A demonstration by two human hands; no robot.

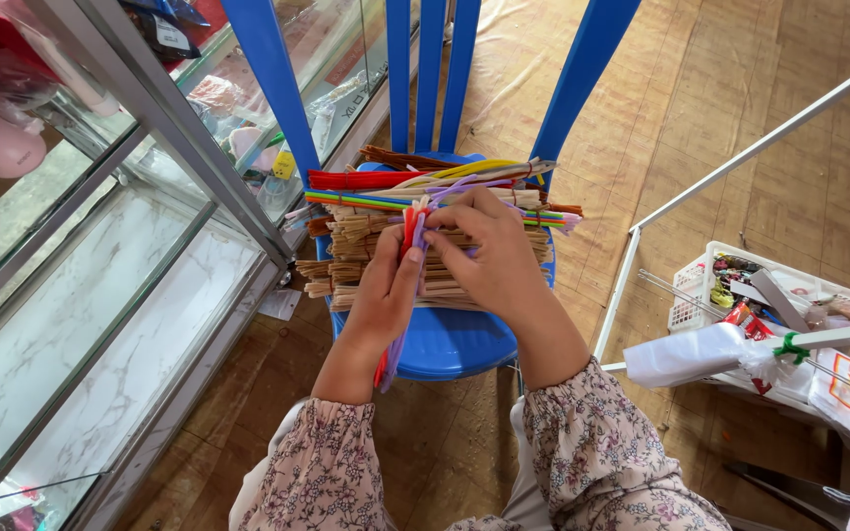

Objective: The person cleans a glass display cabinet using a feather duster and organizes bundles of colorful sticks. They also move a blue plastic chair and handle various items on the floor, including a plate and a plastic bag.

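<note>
**poster1:** Wooden floor [740, 118] all round, and a blue plastic chair [450, 339] was doing duty as the worktop, with a glass display case [100, 295] just left of it. On the chair seat sat a stack of tan stick bundles [346, 261], with coloured pipe cleaners [415, 182] lying across the top of the stack, toward the chair back.

**poster2:** And the hands?

**poster1:** Both over the front of the stack. The left hand [386, 290] had its fingers clamped round a small bunch of red and purple pipe cleaners [408, 236], tails hanging down past the wrist. The right hand [489, 251] had its fingers pinched together on the top end of the same bunch.

**poster2:** How would that stuff handle, you reckon?

**poster1:** Very light, I'd guess, fuzzy so not slippery, and bendy: it'd kink and stay kinked. I'd grip mid-length to keep the strands together and work the tip with the other hand. A white basket [686, 305] of odds and ends sat well right of the chair.
</note>
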